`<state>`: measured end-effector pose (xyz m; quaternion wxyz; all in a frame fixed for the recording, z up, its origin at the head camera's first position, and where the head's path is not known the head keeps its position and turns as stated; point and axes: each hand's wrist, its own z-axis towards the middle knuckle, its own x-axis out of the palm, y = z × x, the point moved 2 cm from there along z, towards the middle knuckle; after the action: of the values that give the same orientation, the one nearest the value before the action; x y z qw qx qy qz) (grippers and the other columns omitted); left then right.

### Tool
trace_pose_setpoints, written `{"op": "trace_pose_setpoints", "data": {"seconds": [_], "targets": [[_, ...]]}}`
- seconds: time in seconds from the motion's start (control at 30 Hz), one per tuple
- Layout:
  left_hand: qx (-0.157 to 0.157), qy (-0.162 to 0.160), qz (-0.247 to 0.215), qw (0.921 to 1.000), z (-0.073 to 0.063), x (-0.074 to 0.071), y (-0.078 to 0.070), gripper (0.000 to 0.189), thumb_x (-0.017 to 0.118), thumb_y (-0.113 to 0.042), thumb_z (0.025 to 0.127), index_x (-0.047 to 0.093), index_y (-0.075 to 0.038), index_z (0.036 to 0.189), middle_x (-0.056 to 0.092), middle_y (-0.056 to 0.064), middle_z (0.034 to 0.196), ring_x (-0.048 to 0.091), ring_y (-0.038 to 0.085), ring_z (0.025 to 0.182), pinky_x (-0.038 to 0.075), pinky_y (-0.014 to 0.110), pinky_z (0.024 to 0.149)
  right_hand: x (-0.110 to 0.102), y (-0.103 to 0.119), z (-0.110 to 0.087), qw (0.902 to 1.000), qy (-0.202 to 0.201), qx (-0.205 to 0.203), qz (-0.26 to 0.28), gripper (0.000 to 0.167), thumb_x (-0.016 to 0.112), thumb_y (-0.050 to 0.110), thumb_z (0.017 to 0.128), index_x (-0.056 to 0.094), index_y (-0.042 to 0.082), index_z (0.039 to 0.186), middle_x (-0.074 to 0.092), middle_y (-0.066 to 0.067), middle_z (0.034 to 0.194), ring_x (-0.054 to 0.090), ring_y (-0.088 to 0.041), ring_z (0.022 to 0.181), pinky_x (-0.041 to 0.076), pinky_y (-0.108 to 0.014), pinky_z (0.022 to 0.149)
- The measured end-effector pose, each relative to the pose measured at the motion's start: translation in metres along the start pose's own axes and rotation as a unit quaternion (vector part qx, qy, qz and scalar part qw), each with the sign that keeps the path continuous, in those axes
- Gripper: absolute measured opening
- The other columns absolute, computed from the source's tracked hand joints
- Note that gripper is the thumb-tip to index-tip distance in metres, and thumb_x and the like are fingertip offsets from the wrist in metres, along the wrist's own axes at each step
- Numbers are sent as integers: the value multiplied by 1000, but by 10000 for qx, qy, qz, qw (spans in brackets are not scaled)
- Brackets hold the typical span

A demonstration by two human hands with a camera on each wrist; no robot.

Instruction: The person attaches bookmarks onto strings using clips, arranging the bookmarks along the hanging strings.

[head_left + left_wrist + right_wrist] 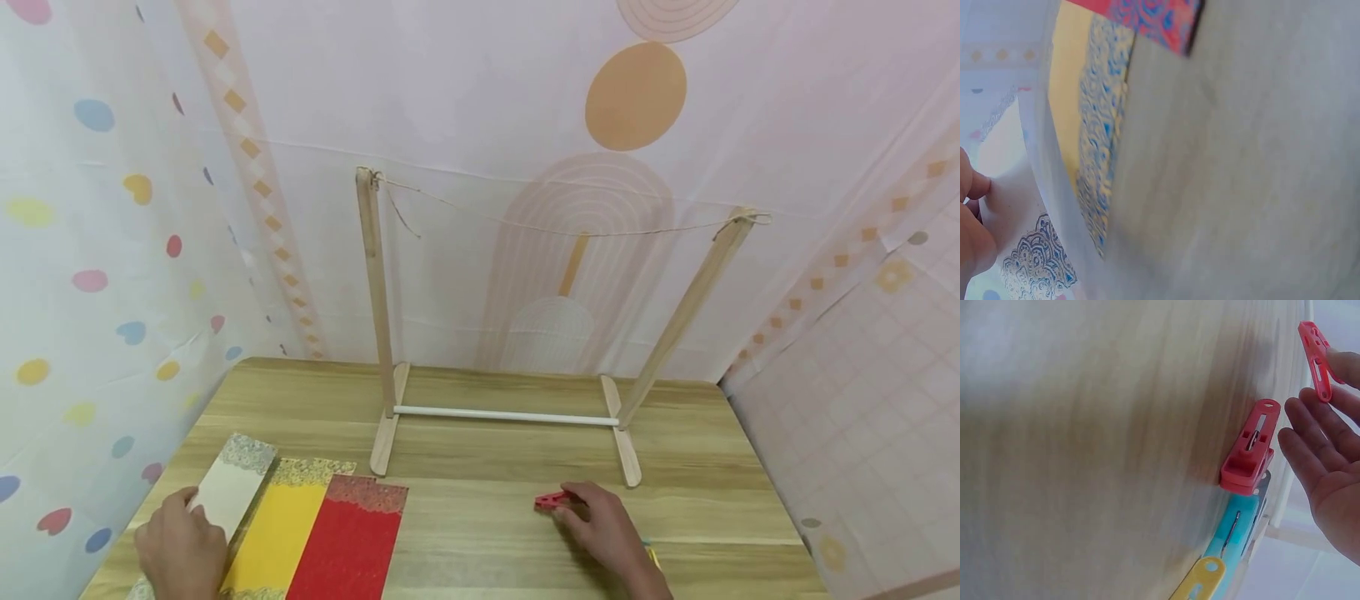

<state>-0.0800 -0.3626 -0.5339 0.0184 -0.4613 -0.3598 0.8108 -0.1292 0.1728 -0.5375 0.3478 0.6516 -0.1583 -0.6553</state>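
Note:
At the lower left, my left hand [183,546] pinches a white paper card [234,493] with a lace-patterned end. The left wrist view shows thumb and fingers on the edge of this white card [1013,200]. Beside it lie a yellow card [281,527] and a red card [348,546], both with patterned ends and partly overlapping. My right hand [606,532], above the table's right half, pinches a red clothespin [550,500] between thumb and finger. The right wrist view shows this clothespin [1316,359] with its other fingers loosely extended.
A wooden stand [381,317] with a white crossbar [506,415] and a sagging string [525,227] stands at the table's back. Another red clothespin [1250,447], a blue one [1232,525] and a yellow one [1200,581] lie near my right hand. Patterned curtains [450,100] surround the table.

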Motion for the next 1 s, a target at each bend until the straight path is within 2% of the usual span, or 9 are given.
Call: {"op": "trace_pose_setpoints", "data": {"seconds": [0.13,0.3,0.5,0.83,1.0], "targets": [[235,-152,-118,9995,-1,2,-10,32,51,13,84,57,22,114,59,43,102,55,59,90,33,63,89,0,2,1,9999,-34,-97,-115,36,77,22,91,71,-1,118,72,-10,110,69,-26,100,54,-47,90],[490,-309,-330,9978,-2,9,-27,29,50,14,87,58,20,115,60,42,104,56,56,91,34,59,90,-1,6,2,9992,-177,-239,-268,33,77,20,91,72,-1,116,73,-10,108,70,-25,98,54,-46,89],[1009,-747,-651,9900,-4,17,-47,25,53,15,86,61,18,110,62,40,96,57,55,86,36,59,84,-3,11,2,9985,-289,-342,-324,30,77,15,90,72,-1,115,73,-11,107,70,-25,95,55,-46,87],[1022,-653,-981,9878,-6,29,-69,22,55,13,88,61,15,110,63,37,100,54,54,89,39,62,79,-4,16,4,9964,-336,-556,-538,30,75,18,92,72,-1,114,73,-10,105,70,-24,93,56,-46,86],[877,-539,-1134,9882,-7,31,-74,22,55,11,90,62,14,111,63,35,105,53,53,93,39,61,80,-5,20,3,9967,-343,-497,-542,30,74,21,93,72,1,115,73,-8,107,70,-24,96,55,-47,88]]}}
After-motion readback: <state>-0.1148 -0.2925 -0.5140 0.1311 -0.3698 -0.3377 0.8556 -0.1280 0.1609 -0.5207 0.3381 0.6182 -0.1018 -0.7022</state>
